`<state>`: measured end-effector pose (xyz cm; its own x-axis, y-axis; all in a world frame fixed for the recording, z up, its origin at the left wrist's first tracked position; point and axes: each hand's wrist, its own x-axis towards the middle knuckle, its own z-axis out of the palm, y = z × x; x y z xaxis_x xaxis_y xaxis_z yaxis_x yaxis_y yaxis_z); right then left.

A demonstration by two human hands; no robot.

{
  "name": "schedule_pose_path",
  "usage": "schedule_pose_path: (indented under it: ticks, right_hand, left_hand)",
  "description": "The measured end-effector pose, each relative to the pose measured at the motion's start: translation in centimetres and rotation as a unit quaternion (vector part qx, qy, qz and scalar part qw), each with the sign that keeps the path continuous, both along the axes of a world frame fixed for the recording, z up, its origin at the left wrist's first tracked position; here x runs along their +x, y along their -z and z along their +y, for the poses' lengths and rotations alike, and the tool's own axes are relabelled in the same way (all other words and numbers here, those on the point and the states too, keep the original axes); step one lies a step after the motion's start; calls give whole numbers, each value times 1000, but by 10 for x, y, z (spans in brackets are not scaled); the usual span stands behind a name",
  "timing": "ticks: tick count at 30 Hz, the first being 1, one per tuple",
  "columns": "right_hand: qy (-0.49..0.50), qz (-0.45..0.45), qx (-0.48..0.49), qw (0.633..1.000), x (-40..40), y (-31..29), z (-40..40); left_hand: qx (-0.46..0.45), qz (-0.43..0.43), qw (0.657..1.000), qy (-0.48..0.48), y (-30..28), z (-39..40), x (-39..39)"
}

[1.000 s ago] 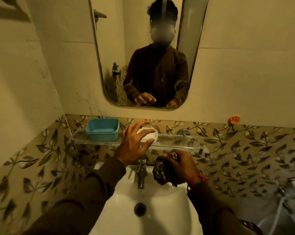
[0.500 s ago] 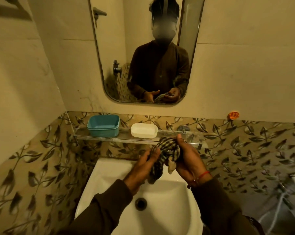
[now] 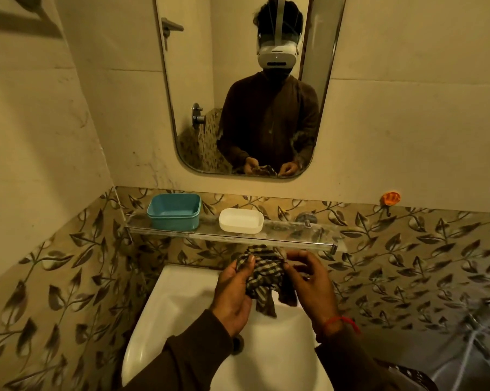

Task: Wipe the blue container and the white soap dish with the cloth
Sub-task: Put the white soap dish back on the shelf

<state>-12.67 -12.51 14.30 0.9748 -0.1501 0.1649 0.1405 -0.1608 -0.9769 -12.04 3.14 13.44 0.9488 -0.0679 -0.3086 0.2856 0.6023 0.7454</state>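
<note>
A blue container (image 3: 174, 211) stands on the left of a glass shelf (image 3: 283, 235), and a white soap dish (image 3: 241, 220) sits to its right, both untouched. Below the shelf, over the white sink (image 3: 181, 294), both my hands hold a bunched checked cloth (image 3: 262, 273). My left hand (image 3: 234, 292) pinches its left side between thumb and fingers. My right hand (image 3: 311, 283) grips its right side. The tap is hidden behind the cloth and hands.
A mirror (image 3: 246, 86) above the shelf reflects a person holding the cloth. An orange hook (image 3: 391, 198) is on the tiled wall at right. A hose and spray fitting (image 3: 489, 309) hang at lower right. The left wall stands close to the sink.
My left hand left the soap dish on the shelf and came down to the cloth. Both hands now hold the cloth and have spread it slightly over the sink.
</note>
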Motion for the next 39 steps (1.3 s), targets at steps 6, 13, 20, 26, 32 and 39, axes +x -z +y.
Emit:
schedule_pose_path:
  ticks: [6,13,20,26,32,39]
  right_hand:
    - [-144,157,187,959,-5,0,0]
    - [-206,199,142,947,4,3,13]
    - [-206,187,33,960,16,29,43]
    - [-165,179,3,970,37,55,78]
    - [-171,222,-5,960,70,72,122]
    - [-151,282,67,945,116,74,184]
  left_hand:
    - [-61,27,998,-13,-7,9,5]
    - [-27,25,998,-47,-2,27,13]
    - [81,155,979,102,32,55,-10]
    - [83,162,983,-18,47,85,-19]
    - [72,162,984,-23,57,111,-26]
    - [10,128,988,-88,72,131,-4]
